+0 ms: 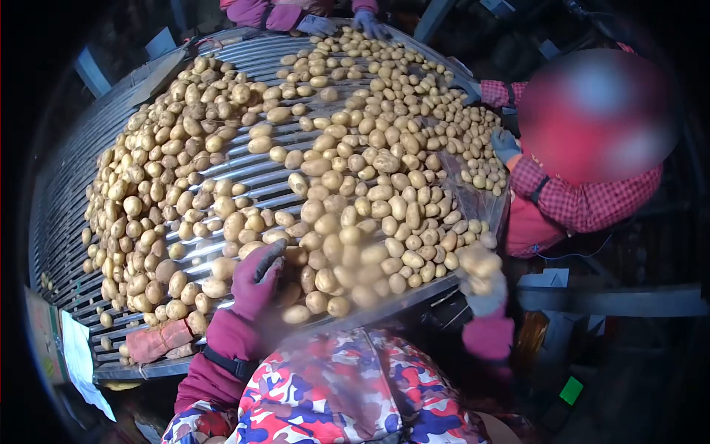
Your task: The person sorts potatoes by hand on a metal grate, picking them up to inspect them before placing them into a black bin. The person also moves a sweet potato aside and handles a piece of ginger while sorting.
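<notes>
My left hand [256, 275], in a purple glove, is at the near edge of the potato heap [325, 240]. Its thumb and fingers are apart, curved towards the potatoes beside them, and nothing shows between them. To the right, past the corner of the sorting table, my right hand [484, 296] in a greyish glove is closed around several potatoes [479, 263], blurred by motion. More potatoes, also blurred, lie between my two hands near the front edge. The potatoes rest on a slatted metal surface [255, 172].
A person in a checked sleeve [580, 200] works at the right edge, gloved hands at the potatoes. Another person's gloved hands [367, 24] reach in at the far edge. A reddish rolled sack [159, 341] lies front left, beside a pale sheet [78, 355].
</notes>
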Available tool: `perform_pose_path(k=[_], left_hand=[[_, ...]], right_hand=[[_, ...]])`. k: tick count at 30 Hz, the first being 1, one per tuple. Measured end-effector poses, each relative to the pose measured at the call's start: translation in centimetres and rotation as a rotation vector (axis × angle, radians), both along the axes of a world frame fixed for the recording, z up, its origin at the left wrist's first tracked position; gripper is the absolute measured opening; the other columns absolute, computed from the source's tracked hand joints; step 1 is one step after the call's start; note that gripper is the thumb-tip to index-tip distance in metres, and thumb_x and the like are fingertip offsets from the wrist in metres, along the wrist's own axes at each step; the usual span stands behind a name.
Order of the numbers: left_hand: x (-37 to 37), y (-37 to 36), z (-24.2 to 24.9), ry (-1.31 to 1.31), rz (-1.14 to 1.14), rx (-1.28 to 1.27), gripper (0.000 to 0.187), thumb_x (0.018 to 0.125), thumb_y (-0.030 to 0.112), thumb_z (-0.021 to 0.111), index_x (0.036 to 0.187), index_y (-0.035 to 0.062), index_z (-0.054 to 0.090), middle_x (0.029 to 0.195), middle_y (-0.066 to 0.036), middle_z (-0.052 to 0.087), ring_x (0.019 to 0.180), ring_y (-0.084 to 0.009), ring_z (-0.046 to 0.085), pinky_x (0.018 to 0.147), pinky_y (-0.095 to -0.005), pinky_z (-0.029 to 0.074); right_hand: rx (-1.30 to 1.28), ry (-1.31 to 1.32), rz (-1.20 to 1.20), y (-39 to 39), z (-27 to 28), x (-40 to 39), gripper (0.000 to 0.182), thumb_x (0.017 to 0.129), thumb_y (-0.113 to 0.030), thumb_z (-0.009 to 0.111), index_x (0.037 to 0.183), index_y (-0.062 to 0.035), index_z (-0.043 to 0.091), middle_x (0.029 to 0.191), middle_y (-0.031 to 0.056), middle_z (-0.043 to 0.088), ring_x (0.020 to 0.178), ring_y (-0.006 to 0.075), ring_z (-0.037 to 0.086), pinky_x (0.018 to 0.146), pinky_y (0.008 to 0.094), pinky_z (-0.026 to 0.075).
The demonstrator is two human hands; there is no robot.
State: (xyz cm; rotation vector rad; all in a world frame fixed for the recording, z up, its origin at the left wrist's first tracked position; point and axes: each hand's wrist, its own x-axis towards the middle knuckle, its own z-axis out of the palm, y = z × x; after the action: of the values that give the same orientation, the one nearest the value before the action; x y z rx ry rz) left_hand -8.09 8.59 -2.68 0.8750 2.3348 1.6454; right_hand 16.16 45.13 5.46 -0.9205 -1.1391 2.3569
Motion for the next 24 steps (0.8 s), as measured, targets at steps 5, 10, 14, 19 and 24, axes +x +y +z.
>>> perform_pose_path(k=[5, 10, 14, 19, 24], left_hand=[[0.8, 1.0, 0.2, -0.202, 0.056, 0.057, 0.031, 0.092, 0.007, 0.063, 0.122, 0.0010, 0.067, 0.114, -0.012, 0.070, 0.105, -0.0221, 0.066, 0.094, -0.0344, 0.051], [-0.5, 0.3, -0.8, 0.020, -0.044, -0.008, 0.031, 0.093, 0.004, 0.060, 0.123, -0.0029, 0.065, 0.117, -0.014, 0.068, 0.108, -0.0227, 0.065, 0.096, -0.0341, 0.050], [-0.4, 0.3, -0.8, 0.014, -0.033, -0.040, 0.031, 0.093, 0.004, 0.058, 0.122, -0.0029, 0.065, 0.118, -0.015, 0.068, 0.111, -0.0233, 0.064, 0.099, -0.0347, 0.049], [-0.2, 0.5, -0.5, 0.070, -0.034, -0.077, 0.032, 0.091, 0.003, 0.057, 0.122, -0.0033, 0.065, 0.120, -0.016, 0.067, 0.113, -0.0249, 0.064, 0.099, -0.0351, 0.048], [-0.3, 0.3, -2.3, 0.028, -0.003, -0.048, 0.034, 0.089, 0.002, 0.057, 0.122, -0.0026, 0.065, 0.119, -0.016, 0.068, 0.110, -0.0260, 0.065, 0.097, -0.0360, 0.050]], right_hand=[[0.163, 0.321, -0.163, 3.3, -2.6, 12.8, 0.018, 0.082, -0.009, 0.064, 0.092, -0.0133, 0.049, 0.098, 0.0050, 0.049, 0.089, 0.0190, 0.049, 0.064, 0.0229, 0.047], [0.016, 0.429, -0.271, 1.5, -2.2, 11.1, 0.042, 0.091, -0.036, 0.067, 0.119, -0.0105, 0.048, 0.128, 0.0143, 0.051, 0.102, 0.0249, 0.060, 0.071, 0.0310, 0.056], [0.007, 0.595, -0.066, 1.7, -2.3, 9.2, 0.060, 0.090, -0.044, 0.070, 0.132, -0.0101, 0.043, 0.142, 0.0184, 0.042, 0.110, 0.0301, 0.060, 0.080, 0.0372, 0.058], [-0.001, 0.694, 0.028, 1.9, -2.9, 8.8, 0.069, 0.085, -0.046, 0.075, 0.135, -0.0101, 0.044, 0.148, 0.0245, 0.037, 0.115, 0.0348, 0.059, 0.082, 0.0406, 0.059], [-0.008, 0.618, -0.057, 0.9, -1.9, 10.8, 0.062, 0.085, -0.042, 0.077, 0.130, -0.0109, 0.049, 0.143, 0.0239, 0.042, 0.107, 0.0329, 0.060, 0.080, 0.0410, 0.059]])
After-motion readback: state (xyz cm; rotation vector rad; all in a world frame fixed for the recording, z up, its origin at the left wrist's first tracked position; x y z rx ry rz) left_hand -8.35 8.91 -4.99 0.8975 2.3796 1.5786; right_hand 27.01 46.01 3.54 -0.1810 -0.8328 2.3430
